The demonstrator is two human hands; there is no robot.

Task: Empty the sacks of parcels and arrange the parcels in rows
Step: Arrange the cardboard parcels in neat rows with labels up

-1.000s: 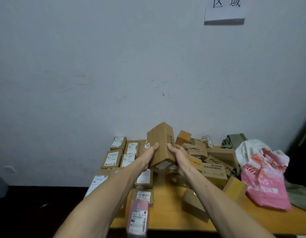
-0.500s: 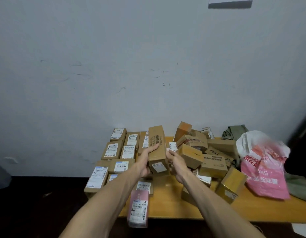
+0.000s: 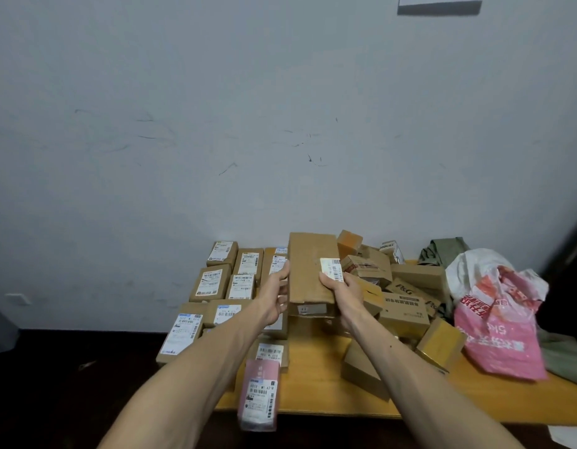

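Dim, flat indoor light with a cool grey cast; shadows are soft and the floor [image 3: 54, 400] under the bench [image 3: 313, 396] falls to near black. Wide-angle bending shows at the frame edges, and fine print on labels is soft.

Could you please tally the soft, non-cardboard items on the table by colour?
Pink mailer: 1
Pink-and-white plastic bag: 1
Green sacks: 2 pieces showing
Total: 4

Yellow wooden table [image 3: 313, 387] stood against the wall. Left half: labelled parcels [image 3: 212, 281] lay flat in rows, labels up. Right half: loose heap of boxes [image 3: 405, 307], tilted and touching. Far right lay a pink-and-white plastic bag [image 3: 502, 335], with a green sack [image 3: 442, 252] behind it. Pink parcel [image 3: 259, 395] reached past the front edge.
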